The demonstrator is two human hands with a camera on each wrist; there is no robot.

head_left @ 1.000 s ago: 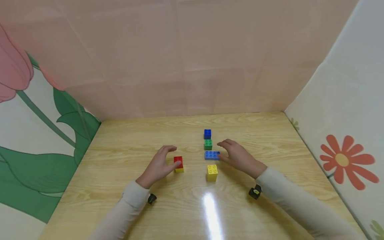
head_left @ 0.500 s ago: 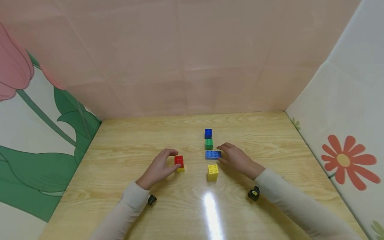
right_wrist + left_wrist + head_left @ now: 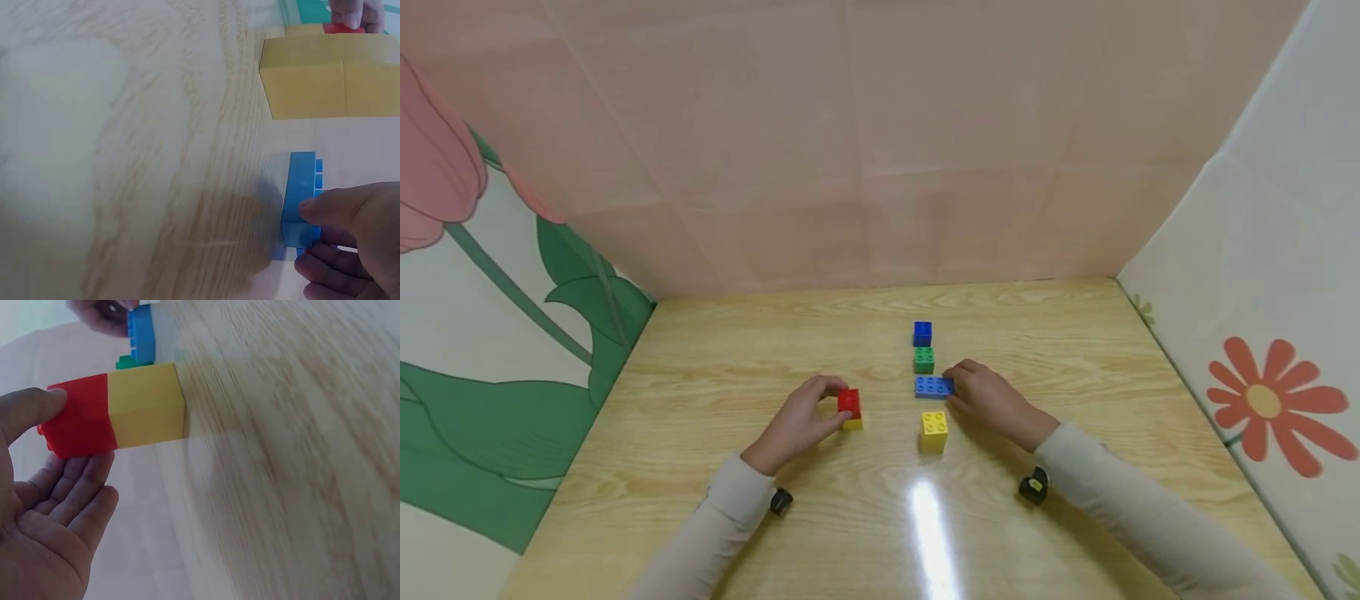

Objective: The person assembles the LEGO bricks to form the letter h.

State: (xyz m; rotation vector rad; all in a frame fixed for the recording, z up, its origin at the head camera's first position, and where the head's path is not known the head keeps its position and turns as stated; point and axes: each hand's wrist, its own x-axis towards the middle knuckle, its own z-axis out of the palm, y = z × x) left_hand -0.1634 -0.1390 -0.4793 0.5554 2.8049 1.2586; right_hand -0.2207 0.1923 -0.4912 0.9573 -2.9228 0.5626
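My left hand [image 3: 797, 423] pinches a red toy brick [image 3: 847, 400] between thumb and fingers. That brick sits on a yellow brick [image 3: 147, 403], and the two form a short stack on the table. To the right, my right hand [image 3: 996, 404] grips the right end of a long light-blue brick [image 3: 929, 387]. Its thumb [image 3: 325, 208] lies on the near side, as the right wrist view shows, and the other fingers are partly hidden behind. Between the hands and nearer to me stands a yellow stack [image 3: 933, 437], seen in the right wrist view as two bricks.
Behind the light-blue brick lie a green brick [image 3: 923, 360] and a dark-blue brick [image 3: 922, 335], in a line. The wooden table [image 3: 715, 358] meets a pink wall [image 3: 850, 167] at the back. Patterned walls stand at both sides.
The fingers of my left hand have closed in on the red brick. My right hand's fingers have drawn together on the light-blue brick's end. The bricks stay put.
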